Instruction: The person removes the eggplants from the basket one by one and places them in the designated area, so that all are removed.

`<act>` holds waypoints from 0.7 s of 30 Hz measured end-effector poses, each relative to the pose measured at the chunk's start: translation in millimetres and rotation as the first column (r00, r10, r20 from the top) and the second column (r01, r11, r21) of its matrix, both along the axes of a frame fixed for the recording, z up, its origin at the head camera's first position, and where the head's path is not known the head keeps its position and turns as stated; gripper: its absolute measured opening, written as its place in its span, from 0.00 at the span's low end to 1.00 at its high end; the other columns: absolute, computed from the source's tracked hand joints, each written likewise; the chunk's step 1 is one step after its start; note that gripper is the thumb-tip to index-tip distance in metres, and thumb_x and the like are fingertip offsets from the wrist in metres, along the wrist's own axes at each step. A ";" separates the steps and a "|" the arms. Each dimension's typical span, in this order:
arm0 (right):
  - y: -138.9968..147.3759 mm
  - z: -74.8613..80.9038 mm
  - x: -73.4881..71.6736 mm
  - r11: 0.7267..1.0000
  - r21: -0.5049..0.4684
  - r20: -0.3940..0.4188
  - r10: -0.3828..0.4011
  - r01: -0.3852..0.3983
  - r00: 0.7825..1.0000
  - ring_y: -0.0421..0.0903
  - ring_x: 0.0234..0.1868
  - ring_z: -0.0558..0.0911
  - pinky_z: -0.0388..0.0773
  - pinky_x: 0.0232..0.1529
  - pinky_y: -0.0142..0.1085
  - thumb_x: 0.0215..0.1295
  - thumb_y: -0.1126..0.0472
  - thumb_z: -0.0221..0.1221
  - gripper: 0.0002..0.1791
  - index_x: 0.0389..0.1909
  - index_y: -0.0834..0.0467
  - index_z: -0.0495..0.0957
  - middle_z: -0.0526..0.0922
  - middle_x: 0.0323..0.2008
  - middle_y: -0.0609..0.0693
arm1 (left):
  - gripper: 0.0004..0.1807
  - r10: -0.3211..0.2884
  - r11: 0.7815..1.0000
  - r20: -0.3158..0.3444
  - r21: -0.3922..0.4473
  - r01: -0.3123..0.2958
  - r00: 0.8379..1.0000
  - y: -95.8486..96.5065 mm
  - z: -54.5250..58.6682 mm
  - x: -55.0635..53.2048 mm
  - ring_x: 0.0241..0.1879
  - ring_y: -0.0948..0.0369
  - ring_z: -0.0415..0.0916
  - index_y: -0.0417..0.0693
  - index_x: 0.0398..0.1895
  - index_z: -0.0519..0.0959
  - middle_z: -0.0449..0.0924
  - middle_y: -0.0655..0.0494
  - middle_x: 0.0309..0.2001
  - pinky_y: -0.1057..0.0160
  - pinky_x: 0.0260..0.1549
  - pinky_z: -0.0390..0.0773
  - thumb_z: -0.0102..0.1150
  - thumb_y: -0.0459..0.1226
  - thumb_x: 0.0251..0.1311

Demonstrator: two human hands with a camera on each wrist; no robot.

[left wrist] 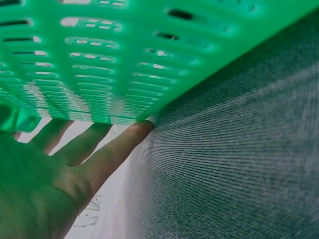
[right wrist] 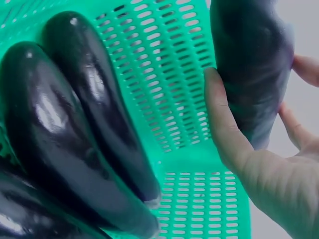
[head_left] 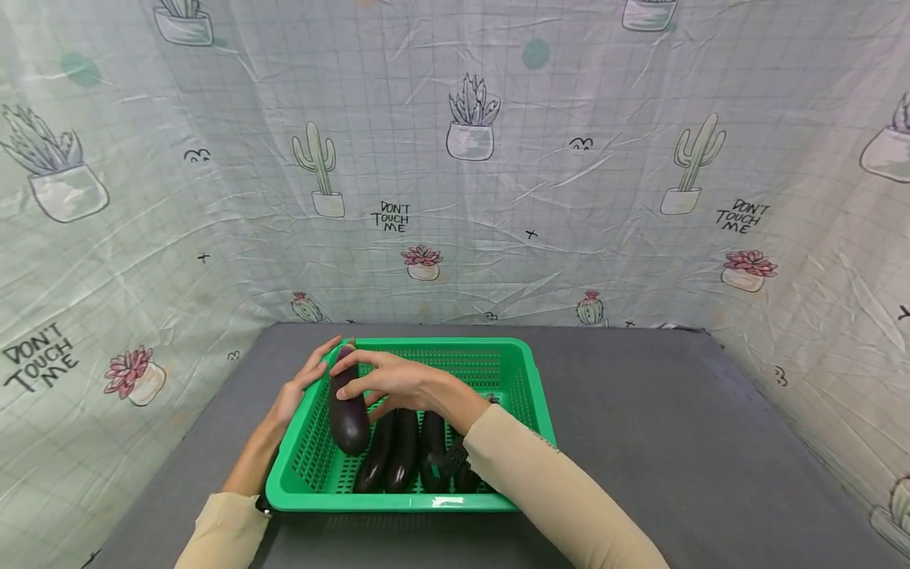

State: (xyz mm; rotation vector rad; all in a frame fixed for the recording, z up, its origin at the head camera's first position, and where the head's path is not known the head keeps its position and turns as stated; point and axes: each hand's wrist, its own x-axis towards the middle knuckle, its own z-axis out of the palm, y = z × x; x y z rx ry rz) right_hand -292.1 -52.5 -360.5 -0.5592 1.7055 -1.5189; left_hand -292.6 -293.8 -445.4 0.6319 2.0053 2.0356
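Right hand (head_left: 398,380) grips dark-purple oblong eggplant (head_left: 348,423) between thumb and fingers, long axis along left side of green slotted-plastic basket (head_left: 441,344).

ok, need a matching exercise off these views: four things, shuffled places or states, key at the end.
Things:
1. right hand
2. left hand
3. green basket
4. backdrop sheet

Places or states:
A. stands on the grey table
B. printed with cacti
C. at the basket's outer left side
D. grips an eggplant

Pairs: 1-D, 2-C, 3-A, 4-B
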 end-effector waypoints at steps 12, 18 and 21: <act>19.7 11.4 1.6 0.999 -0.015 -0.083 0.031 -0.032 0.996 0.50 0.45 0.84 0.85 0.45 0.45 0.69 0.61 0.65 0.23 0.64 0.47 0.77 0.78 0.55 0.54 | 0.31 -0.019 0.999 0.039 0.049 0.017 0.999 2.9 1.3 0.9 0.61 0.68 0.77 0.52 0.85 0.33 0.62 0.70 0.69 0.64 0.56 0.81 0.23 0.44 0.86; 33.8 21.5 3.6 0.999 -0.016 -0.121 0.034 -0.036 0.992 0.49 0.55 0.80 0.85 0.49 0.45 0.70 0.59 0.65 0.24 0.64 0.45 0.76 0.76 0.59 0.53 | 0.32 -0.023 0.999 0.014 0.049 0.023 1.000 1.0 1.1 0.8 0.63 0.69 0.75 0.52 0.85 0.33 0.62 0.68 0.70 0.65 0.58 0.80 0.23 0.44 0.86; 42.1 25.9 3.9 0.999 -0.017 -0.148 0.031 -0.033 0.989 0.49 0.60 0.78 0.84 0.52 0.48 0.70 0.58 0.65 0.23 0.65 0.45 0.76 0.74 0.63 0.53 | 0.32 -0.020 0.999 0.005 0.047 0.019 1.000 -0.3 0.7 1.0 0.65 0.70 0.73 0.50 0.85 0.33 0.61 0.68 0.70 0.67 0.59 0.78 0.24 0.44 0.85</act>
